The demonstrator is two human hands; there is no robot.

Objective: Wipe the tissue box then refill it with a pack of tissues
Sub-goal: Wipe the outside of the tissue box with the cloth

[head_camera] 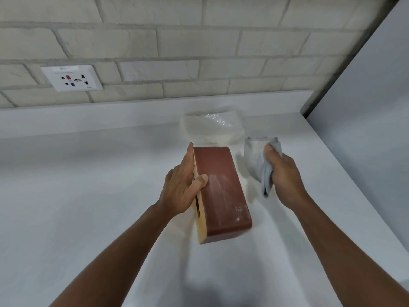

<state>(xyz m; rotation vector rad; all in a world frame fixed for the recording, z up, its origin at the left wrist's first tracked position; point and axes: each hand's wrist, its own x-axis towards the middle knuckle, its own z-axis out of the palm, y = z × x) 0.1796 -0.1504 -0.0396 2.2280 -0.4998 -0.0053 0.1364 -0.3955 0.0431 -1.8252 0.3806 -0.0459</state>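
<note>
A brown tissue box [223,196] with a pale wooden lid face lies on its side on the white counter [88,196]; white dust smears its upward face. My left hand [183,187] grips the box's left side, fingers along the wooden face and thumb on the brown face. My right hand [281,173] holds a crumpled grey cloth [257,162] just right of the box, apart from it. A clear plastic pack of tissues [212,127] rests behind the box near the wall.
A brick wall with a white socket plate [72,78] runs behind the counter. A grey panel [365,107] stands along the counter's right edge.
</note>
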